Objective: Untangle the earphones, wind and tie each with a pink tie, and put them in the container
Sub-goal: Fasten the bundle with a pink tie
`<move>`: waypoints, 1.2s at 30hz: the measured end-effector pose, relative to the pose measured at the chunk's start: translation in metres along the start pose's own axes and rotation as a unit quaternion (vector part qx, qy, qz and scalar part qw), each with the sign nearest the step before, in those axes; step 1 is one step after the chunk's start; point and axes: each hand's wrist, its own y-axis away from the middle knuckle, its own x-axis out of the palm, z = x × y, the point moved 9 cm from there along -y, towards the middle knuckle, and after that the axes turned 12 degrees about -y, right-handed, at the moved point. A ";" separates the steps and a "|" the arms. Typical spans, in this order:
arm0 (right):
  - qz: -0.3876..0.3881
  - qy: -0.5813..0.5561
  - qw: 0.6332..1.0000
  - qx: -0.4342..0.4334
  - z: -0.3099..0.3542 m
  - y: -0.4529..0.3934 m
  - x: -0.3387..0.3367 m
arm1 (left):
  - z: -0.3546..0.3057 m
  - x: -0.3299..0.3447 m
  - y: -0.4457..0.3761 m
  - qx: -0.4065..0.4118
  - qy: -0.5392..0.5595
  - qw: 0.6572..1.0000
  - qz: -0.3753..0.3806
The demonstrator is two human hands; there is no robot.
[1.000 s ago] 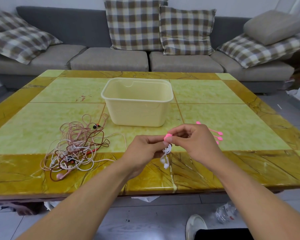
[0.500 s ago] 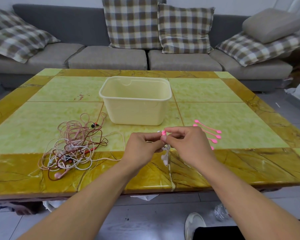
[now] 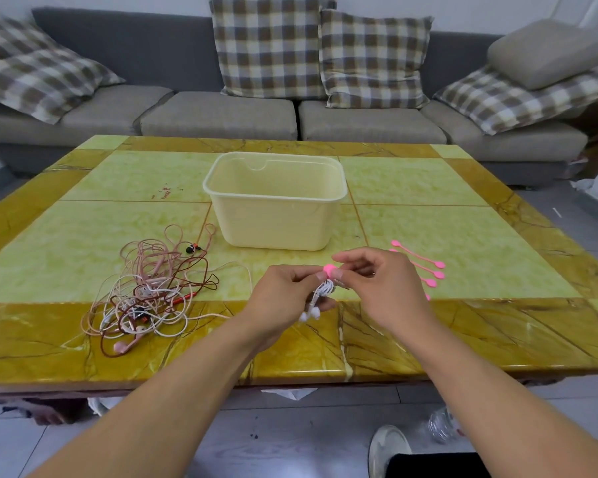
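Note:
A wound white earphone (image 3: pixel 320 298) hangs between my hands above the table's near edge, its buds dangling below. My left hand (image 3: pixel 285 294) grips the bundle. My right hand (image 3: pixel 376 284) pinches the round end of a pink tie (image 3: pixel 330 269) at the top of the bundle. A tangle of pink, white and dark red earphones (image 3: pixel 145 291) lies on the table to the left. Several loose pink ties (image 3: pixel 425 267) lie to the right, partly hidden by my right hand. The cream container (image 3: pixel 275 215) stands behind my hands, nothing visible inside.
The yellow and green marble table (image 3: pixel 463 229) spans the view. A grey sofa (image 3: pixel 218 115) with checked cushions stands behind it. A shoe (image 3: pixel 389 450) and a plastic bottle (image 3: pixel 442 426) are on the floor below the near edge.
Both hands stay together on the white bundle. The pink tie end has shifted slightly at my fingertips, and the right hand's upper fingers have opened out a little.

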 end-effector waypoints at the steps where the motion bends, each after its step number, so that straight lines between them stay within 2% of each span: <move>1: 0.004 -0.005 1.000 0.007 -0.002 -0.001 0.000 | 0.000 0.001 0.001 0.000 0.001 1.000 0.004; 6: 0.012 -0.003 1.000 0.008 -0.001 -0.001 -0.001 | 0.000 0.004 0.002 -0.023 0.066 0.997 0.031; 9: 0.013 -0.020 1.000 0.012 0.004 -0.001 -0.001 | 0.003 0.007 0.004 -0.069 0.158 0.984 0.041; 17: 0.022 -0.027 0.999 -0.005 0.016 0.001 -0.001 | 0.007 0.010 0.005 -0.126 0.263 0.955 0.061; 24: 0.048 -0.014 0.999 -0.002 0.012 0.002 0.002 | 0.011 0.009 0.003 -0.123 0.243 0.960 0.059; 36: 0.078 0.054 0.994 -0.057 0.020 0.001 0.004 | 0.000 -0.008 0.002 -0.049 0.137 0.989 0.028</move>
